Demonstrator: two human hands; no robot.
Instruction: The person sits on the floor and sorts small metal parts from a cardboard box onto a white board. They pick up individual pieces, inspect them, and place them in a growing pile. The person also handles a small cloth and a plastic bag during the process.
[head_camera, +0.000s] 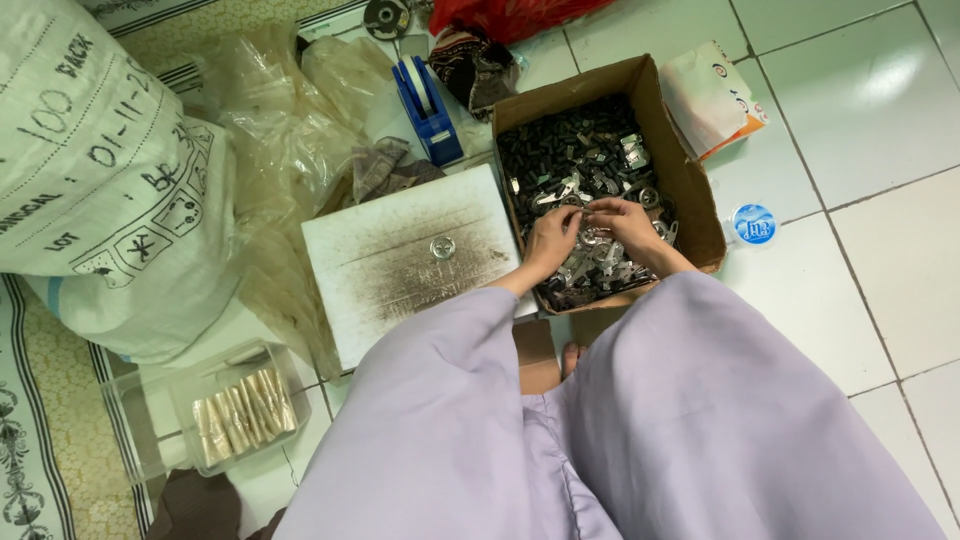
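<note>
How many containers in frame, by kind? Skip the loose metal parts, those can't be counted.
Cardboard box, open, filled with small metal parts, both the left hand and the right hand in it: 1
Clear plastic tray holding wrapped rolls: 1
Large white printed sack: 1
Clear plastic bags, crumpled: at least 2, overlap hides the exact number
Total: at least 5

A cardboard box (690, 180) of metal parts (590, 265) is sitting at centre frame, a stained board (400, 270) lying left of it, a large sack (90, 170) filling the upper left.
</note>
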